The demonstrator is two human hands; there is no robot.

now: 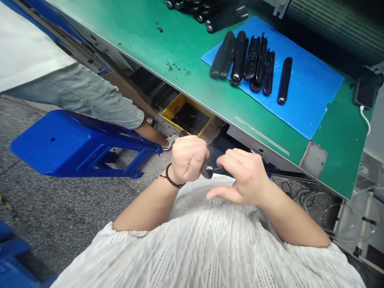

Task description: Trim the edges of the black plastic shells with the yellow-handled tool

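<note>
My left hand [189, 158] is closed around a long black plastic housing piece [207, 170], its rounded end showing past my fingers toward the right. The piece's other end [183, 133] pokes out at the far side of the fist. Just right of that rounded end is my right hand [241, 174], fingers curled in and thumb stretched away below them. A thin, light sliver seems to show between its curled fingers and the piece; what it belongs to is hidden. Both hands are in front of my body, near the bench edge.
Several black housing pieces [253, 60] and one lying apart [285, 80] rest on a blue sheet [303, 108] on the green bench [135, 36]. More lie at the back [210, 14]. Black scraps [177, 68] dot the bench. A yellow crate [168, 114], a blue stool [57, 140] and a person's leg [105, 100] are left.
</note>
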